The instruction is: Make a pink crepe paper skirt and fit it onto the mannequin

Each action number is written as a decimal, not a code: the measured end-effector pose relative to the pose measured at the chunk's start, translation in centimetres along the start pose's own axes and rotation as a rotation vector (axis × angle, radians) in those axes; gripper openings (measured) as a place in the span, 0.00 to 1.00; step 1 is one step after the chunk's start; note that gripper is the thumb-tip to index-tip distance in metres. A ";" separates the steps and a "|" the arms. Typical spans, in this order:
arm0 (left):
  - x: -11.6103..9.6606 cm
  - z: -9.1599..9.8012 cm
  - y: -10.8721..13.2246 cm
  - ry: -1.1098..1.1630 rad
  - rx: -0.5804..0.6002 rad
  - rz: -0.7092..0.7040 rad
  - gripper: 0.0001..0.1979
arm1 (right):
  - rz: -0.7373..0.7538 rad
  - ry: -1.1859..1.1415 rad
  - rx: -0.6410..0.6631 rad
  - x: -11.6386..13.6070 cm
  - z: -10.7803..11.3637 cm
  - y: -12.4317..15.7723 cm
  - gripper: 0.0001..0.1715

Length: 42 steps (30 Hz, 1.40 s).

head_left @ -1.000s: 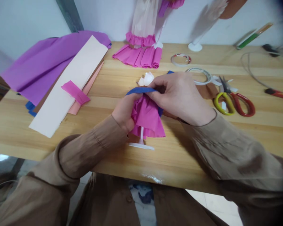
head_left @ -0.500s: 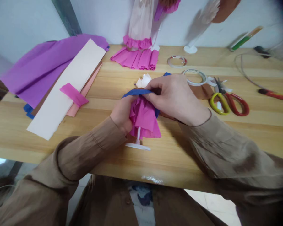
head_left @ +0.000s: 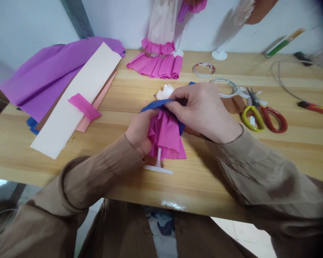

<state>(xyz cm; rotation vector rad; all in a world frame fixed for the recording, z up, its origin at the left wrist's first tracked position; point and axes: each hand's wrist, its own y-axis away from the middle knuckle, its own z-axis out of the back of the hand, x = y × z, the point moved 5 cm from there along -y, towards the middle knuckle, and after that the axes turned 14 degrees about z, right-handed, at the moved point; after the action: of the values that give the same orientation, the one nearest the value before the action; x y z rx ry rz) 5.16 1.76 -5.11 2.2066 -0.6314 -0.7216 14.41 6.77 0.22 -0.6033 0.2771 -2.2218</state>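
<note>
A small figure on a white stand (head_left: 159, 169) is between my hands, dressed in a pleated pink paper skirt (head_left: 168, 138) with a white piece (head_left: 165, 92) at its top. A strip of blue paper (head_left: 155, 104) lies around its upper part. My left hand (head_left: 140, 132) is closed on the left side of the figure, thumb against the blue strip. With thumb and fingertips my right hand (head_left: 201, 111) pinches the blue strip on the right. The fingers behind the figure are hidden.
Scissors (head_left: 263, 111) with yellow and red handles and a tape roll (head_left: 224, 87) lie at the right. Purple paper (head_left: 51, 75), a cream strip (head_left: 77, 100) and a pink piece (head_left: 84, 106) are on the left. Behind stands a pink-trimmed dress (head_left: 161, 46).
The view has shifted slightly. Both hands keep their hold, and the blue strip's right part sits a little higher against the figure.
</note>
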 end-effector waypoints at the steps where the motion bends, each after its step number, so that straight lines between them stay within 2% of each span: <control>1: 0.0 0.0 0.2 -0.006 -0.013 -0.005 0.08 | -0.002 0.002 -0.003 -0.1 0.0 0.0 0.13; 4: -0.1 0.2 0.2 -0.015 -0.037 -0.003 0.07 | 0.005 -0.012 -0.012 -0.1 -0.1 0.0 0.12; 8: -0.5 0.0 -0.1 -0.040 0.035 -0.071 0.08 | -0.003 -0.021 -0.014 0.0 0.0 0.1 0.14; 11: -0.6 0.0 -0.4 -0.026 0.042 -0.114 0.07 | -0.023 -0.006 -0.010 0.0 0.1 0.1 0.09; 12: -0.6 0.2 -0.5 -0.030 0.033 -0.125 0.07 | -0.011 0.001 -0.017 0.1 0.1 0.1 0.06; 15: -0.5 0.6 -0.9 -0.054 0.014 -0.140 0.07 | 0.084 0.047 -0.057 0.4 0.0 0.0 0.12; 17: -0.3 0.8 -1.1 -0.074 0.020 -0.154 0.06 | 0.129 0.066 -0.082 0.5 -0.1 0.0 0.11; 26: 0.1 0.6 -0.8 -0.130 -0.016 -0.168 0.05 | -0.033 -0.031 -0.206 -0.6 -0.1 0.2 0.09; 30: 0.3 0.7 -0.8 -0.110 -0.026 -0.150 0.06 | -0.051 -0.042 -0.203 -0.5 0.0 0.2 0.10; 36: 0.4 0.2 -0.5 -0.120 0.025 -0.197 0.08 | 0.090 -0.021 -0.024 0.1 -0.4 -0.3 0.12; 42: 0.5 0.2 -0.5 -0.132 0.005 -0.182 0.10 | 0.020 -0.063 -0.097 -0.4 -0.4 -0.3 0.07</control>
<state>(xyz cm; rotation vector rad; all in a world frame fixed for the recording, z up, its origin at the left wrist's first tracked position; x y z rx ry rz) 5.52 1.69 -5.74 2.2542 -0.5006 -0.9664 14.25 7.34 -0.12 -0.7184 0.3591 -2.1756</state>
